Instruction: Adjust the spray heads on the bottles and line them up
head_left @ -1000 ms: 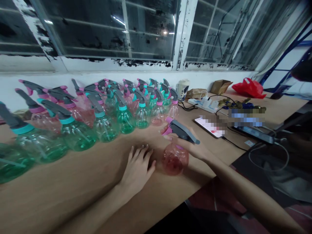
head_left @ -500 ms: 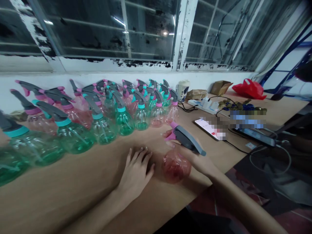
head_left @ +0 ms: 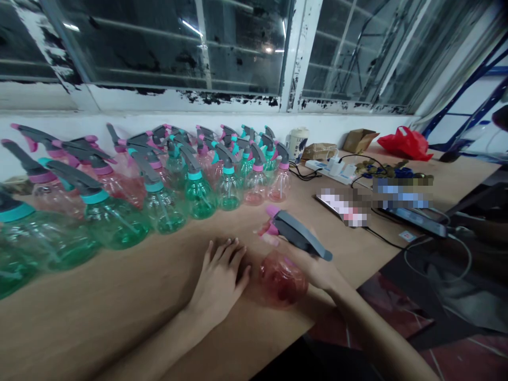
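Wood-coloured surface (head_left: 99,312) is carrying a dense stand of green and pink clear plastic spray bottles (head_left: 166,185) along the white wall (head_left: 337,123), each already wearing a grey trigger head with a teal or pink collar. 1 pink-tinted clear plastic spray bottle (head_left: 282,279) is sitting apart from that stand, near the front edge and leaning over, with its grey trigger head with pink nozzle (head_left: 298,238) seated on the neck. Whether that collar is fully tightened cannot be told.

The right hand (head_left: 317,267) is holding this bottle at the neck, the grip wrapping it from behind, fingertips (head_left: 272,239) showing under the nozzle. The left hand (head_left: 219,283) is lying flat and empty on the surface, fingers extended, just beside the bottle's left flank; contact cannot be confirmed.

Stock is reading as largely assembled, with this 1 unit being handled.
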### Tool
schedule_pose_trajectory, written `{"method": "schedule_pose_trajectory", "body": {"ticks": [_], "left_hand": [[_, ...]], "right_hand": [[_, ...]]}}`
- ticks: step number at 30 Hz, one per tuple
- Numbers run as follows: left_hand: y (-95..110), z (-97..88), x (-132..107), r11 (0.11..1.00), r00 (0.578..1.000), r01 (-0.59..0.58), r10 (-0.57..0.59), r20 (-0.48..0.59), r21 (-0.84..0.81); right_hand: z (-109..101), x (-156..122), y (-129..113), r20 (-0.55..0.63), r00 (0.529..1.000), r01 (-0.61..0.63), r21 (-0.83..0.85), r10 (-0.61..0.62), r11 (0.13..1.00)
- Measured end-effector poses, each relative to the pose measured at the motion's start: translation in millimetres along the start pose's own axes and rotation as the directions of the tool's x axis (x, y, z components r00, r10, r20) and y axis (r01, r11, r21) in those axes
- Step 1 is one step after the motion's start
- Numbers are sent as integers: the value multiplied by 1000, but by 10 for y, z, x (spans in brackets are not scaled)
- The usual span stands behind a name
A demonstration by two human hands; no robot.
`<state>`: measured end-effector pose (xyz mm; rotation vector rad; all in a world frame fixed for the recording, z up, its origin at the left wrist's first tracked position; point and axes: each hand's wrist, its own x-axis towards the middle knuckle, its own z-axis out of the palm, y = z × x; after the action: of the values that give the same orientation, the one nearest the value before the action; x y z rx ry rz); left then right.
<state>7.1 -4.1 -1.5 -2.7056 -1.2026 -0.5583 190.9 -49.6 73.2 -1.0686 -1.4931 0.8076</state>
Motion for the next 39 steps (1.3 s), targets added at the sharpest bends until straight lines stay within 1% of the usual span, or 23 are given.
{"method": "schedule_pose_trajectory", "body": {"ticks": [3,6,11,16,19,23,28,35,39], "left_hand": [[3,-9,3,1000,1000,5,-5,13,0],[6,-20,3,1000,1000,6,-6,21,0],[3,-23,6,1000,1000,-1,1,18,0],[2,-21,6,1000,1000,-12,12,1,4],[7,-15,4,1000,1000,-4,4,6,-6],[14,-18,2,1000,1000,3,-3,11,-9],[24,-44,5,1000,999,2,-1,49,-21],[31,-44,-4,999,998,16,-14,57,-30],[35,-50,-1,999,997,25,-22,79,-38]], "right_hand": [[38,10,-9,-25,999,21,20,-20,1000],[73,9,11,-83,996,28,-22,-30,999],[97,21,34,-120,990,61,-69,-69,996],[107,51,23,-112,990,79,-75,-87,994],[104,72,25,-106,994,24,-96,-34,995],[69,103,68,-47,998,-56,-114,50,992],[38,100,163,18,996,-85,-57,86,995],[22,28,217,-51,997,-56,-100,51,993],[19,28,219,-49,998,-52,-109,47,993]]}}
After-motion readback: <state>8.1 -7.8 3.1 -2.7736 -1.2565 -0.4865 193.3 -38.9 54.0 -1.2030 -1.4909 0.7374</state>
